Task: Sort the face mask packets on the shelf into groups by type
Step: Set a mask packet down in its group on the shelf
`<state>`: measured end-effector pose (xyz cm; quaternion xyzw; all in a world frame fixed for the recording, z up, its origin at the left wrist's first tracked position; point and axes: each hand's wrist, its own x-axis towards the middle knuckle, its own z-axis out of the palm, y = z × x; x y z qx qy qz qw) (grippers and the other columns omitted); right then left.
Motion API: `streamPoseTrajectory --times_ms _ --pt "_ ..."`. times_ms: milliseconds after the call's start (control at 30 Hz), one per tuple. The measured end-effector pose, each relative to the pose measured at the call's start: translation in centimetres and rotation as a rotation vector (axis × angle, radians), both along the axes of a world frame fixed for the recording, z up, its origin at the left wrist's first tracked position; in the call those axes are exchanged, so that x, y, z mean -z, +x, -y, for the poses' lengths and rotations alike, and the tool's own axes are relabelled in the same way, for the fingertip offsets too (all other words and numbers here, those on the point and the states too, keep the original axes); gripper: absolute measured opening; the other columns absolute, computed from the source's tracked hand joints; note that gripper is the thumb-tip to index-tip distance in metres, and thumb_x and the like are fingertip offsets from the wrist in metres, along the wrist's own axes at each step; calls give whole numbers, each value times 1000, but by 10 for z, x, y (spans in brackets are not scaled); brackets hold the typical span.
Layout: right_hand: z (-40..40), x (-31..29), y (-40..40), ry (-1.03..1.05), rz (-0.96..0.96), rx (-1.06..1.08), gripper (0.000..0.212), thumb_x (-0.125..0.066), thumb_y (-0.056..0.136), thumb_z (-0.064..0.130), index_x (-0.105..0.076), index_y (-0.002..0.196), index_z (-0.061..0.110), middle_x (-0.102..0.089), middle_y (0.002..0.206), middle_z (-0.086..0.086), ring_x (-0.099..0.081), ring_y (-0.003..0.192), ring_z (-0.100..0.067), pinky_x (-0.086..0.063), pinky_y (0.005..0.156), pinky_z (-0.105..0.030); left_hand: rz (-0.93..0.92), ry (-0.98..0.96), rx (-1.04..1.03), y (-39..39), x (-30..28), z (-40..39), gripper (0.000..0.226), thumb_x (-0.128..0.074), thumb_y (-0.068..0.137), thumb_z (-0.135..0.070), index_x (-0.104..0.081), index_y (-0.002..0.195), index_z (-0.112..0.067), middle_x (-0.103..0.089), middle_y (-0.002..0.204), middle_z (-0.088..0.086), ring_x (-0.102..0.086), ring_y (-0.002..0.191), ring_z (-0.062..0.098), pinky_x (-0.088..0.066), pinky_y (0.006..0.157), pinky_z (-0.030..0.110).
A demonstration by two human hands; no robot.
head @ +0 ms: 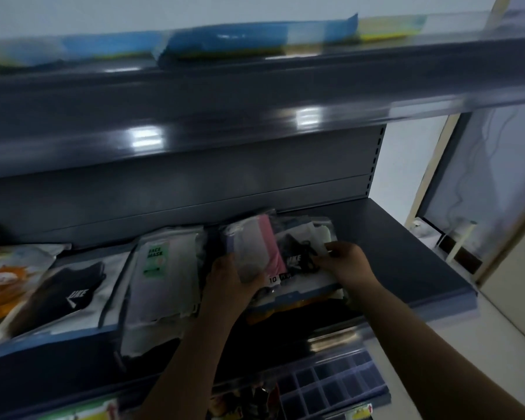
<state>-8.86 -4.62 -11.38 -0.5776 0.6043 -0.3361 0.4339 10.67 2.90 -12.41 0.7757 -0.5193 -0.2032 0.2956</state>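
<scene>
On the dark middle shelf (391, 256) lie several face mask packets. My left hand (229, 283) grips a clear packet of white and pink masks (256, 250), tilted up from a mixed pile. My right hand (347, 262) presses on a packet with a black logo mask (294, 253) on top of that pile (300, 298). To the left sits a white stack with a green "FACE MASK" label (161, 274). Further left lies a black logo mask packet (64, 298), then an orange packet (3, 283) at the left edge.
The upper shelf (255, 95) overhangs close above and carries blue and yellow packets (240, 40). A lower shelf holds a compartmented plastic tray (331, 386) and colourful packets (246, 401). The shelf's right end is bare; a doorway and wall (482, 192) lie beyond it.
</scene>
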Motion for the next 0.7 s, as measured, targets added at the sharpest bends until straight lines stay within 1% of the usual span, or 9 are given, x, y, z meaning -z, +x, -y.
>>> streamPoseTrajectory --times_ms 100,200,267,300,400,467,567,633,700 --pt "5 0 -6 -76 22 -22 25 -68 81 11 -63 103 0 -64 92 -9 -60 88 -24 -42 60 -24 -151 16 -52 -6 -4 3 84 -74 72 -48 -37 138 -11 -52 133 9 -53 118 27 -46 93 35" --pt "7 0 -12 -100 169 -48 19 -62 84 5 -55 102 9 -61 95 -9 -59 88 -24 -47 67 -28 -254 -26 -116 -16 -9 4 79 -77 74 -32 -36 138 -10 -51 134 10 -52 118 26 -39 81 26" --pt "8 -2 -16 -82 276 -68 17 -60 85 3 -54 100 10 -63 96 -13 -62 89 -28 -53 75 -38 -314 -61 -176 -23 -11 2 81 -78 75 -24 -33 141 -9 -49 137 10 -50 121 26 -36 79 24" --pt "9 -2 -19 -72 321 -78 15 -59 86 2 -54 98 10 -64 94 -13 -62 87 -29 -54 74 -39 -350 -79 -206 -26 -12 0 84 -78 75 -21 -30 143 -9 -48 139 10 -49 123 26 -35 80 24" --pt "11 -4 -29 -87 444 -107 20 -56 87 -3 -52 87 16 -61 85 -6 -60 78 -22 -49 63 -29 -417 -153 -281 -33 -13 -6 88 -79 73 -13 -30 145 -8 -50 137 11 -49 120 25 -37 80 25" --pt "13 -6 -37 -111 515 -134 23 -56 87 -5 -52 84 18 -62 85 -5 -60 76 -19 -49 63 -29 -409 -233 -323 -37 -14 -8 84 -80 71 -9 -35 142 -8 -55 131 12 -53 113 24 -40 79 27" --pt "14 -10 -47 -129 600 -188 21 -57 87 -5 -54 85 16 -63 81 -4 -61 72 -16 -52 61 -27 -440 -357 -423 -47 -16 -15 76 -81 70 -8 -44 136 -8 -58 121 11 -55 112 27 -48 89 37" --pt "14 -12 -51 -139 637 -211 22 -56 86 -6 -54 84 16 -63 80 -4 -61 71 -16 -53 61 -27 -551 -431 -481 -54 -20 -22 72 -81 69 -7 -48 133 -10 -59 111 9 -57 105 27 -49 92 47" --pt "12 -14 -53 -149 661 -246 23 -55 87 -6 -55 86 16 -64 81 -3 -63 69 -13 -53 60 -26 -677 -494 -506 -61 -22 -33 73 -83 66 -6 -50 131 -10 -60 104 7 -58 97 24 -50 87 46"
